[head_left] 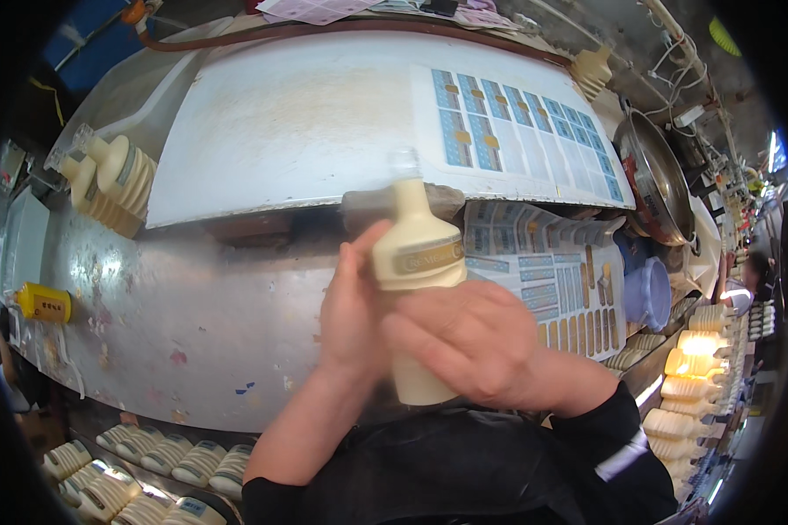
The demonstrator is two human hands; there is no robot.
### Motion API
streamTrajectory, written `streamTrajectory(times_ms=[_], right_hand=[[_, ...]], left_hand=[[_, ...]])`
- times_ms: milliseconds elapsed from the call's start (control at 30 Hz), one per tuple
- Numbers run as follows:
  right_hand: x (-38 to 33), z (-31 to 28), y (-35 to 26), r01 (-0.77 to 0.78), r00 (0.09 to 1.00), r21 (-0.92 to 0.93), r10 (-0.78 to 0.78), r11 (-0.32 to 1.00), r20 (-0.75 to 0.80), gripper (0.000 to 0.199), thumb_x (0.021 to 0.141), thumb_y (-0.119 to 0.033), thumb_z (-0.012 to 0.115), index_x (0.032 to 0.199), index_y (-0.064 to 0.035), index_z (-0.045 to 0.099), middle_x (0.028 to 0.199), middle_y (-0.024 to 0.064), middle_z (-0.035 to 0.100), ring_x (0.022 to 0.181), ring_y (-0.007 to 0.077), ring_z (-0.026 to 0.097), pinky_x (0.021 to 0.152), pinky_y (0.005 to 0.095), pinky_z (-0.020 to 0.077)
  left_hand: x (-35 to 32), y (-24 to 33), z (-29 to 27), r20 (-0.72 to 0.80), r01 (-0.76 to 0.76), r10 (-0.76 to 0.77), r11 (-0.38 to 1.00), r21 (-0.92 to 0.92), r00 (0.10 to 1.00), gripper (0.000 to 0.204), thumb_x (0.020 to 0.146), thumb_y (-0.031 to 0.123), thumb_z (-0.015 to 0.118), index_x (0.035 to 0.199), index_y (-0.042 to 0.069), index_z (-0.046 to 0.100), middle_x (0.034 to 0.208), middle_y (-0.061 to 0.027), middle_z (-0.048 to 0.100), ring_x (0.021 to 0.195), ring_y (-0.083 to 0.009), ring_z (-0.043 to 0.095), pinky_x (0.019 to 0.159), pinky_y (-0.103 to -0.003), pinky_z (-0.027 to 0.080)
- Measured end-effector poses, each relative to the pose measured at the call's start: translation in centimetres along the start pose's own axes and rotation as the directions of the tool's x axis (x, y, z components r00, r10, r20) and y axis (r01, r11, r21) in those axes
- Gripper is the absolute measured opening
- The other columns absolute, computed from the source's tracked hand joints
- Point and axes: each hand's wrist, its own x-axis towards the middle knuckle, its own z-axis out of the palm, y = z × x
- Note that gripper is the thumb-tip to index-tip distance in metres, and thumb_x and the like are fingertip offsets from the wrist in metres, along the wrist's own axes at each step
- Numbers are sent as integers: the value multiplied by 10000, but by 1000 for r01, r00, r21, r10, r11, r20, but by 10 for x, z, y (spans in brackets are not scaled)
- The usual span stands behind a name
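A cream-coloured ribbed bottle (414, 210) with a clear glass-like neck stands upright between my hands, just in front of the raised white board. Around its shoulder runs a gold-and-grey label band (431, 255). My left hand (348, 306) closes along the bottle's left side, fingers pointing up. Across the bottle's front lies my right hand (473, 341), its fingers wrapped round the body and slightly blurred. The bottle's lower end shows beneath the right hand. Beyond the bottle, a sheet of blue labels (465, 118) with some backing bared lies on the white board (280, 122).
More label sheets (547, 280) hang or lie at right, beside a lilac bucket (646, 293) and a steel basin (661, 179). Similar bottles (118, 179) stand at left, near a yellow container (44, 303). Rows of bottles (197, 459) fill crates at lower left.
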Motion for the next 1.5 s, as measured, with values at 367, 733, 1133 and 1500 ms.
streamTrajectory(times_ms=[367,733,1133,1500], right_hand=[[16,0,-2,-3,992,75,-6,997,129,343,677,-75,676,1005,24,694,897,93,627,750,228,631,621,347,492],[9,5,4,-296,955,45,297,954,-13,230,827,-34,718,1055,-48,706,885,109,706,783,228,706,681,355,558],[26,38,26,-656,729,219,682,722,-65,398,944,-34,528,1335,5,469,1237,228,579,1151,373,591,1013,441,460],[28,42,18,-601,765,172,624,781,-160,410,937,28,529,1342,11,472,1240,207,558,1149,343,587,1022,400,466]], left_hand=[[-3,1,0,33,20,-17,995,-93,999,588,1127,464,258,1479,56,492,1384,-126,612,1270,-250,583,1113,-409,444],[-7,8,6,22,50,-47,992,-120,999,591,1125,500,253,1472,77,478,1400,-131,578,1263,-262,573,1106,-421,448],[-3,-2,-7,15,-179,185,926,333,983,390,1043,168,587,1395,34,486,1298,-99,575,1175,-150,565,1015,-309,480],[-11,1,6,35,-81,78,992,100,996,456,1120,344,336,1454,61,462,1339,-94,585,1207,-182,575,1057,-356,453]])
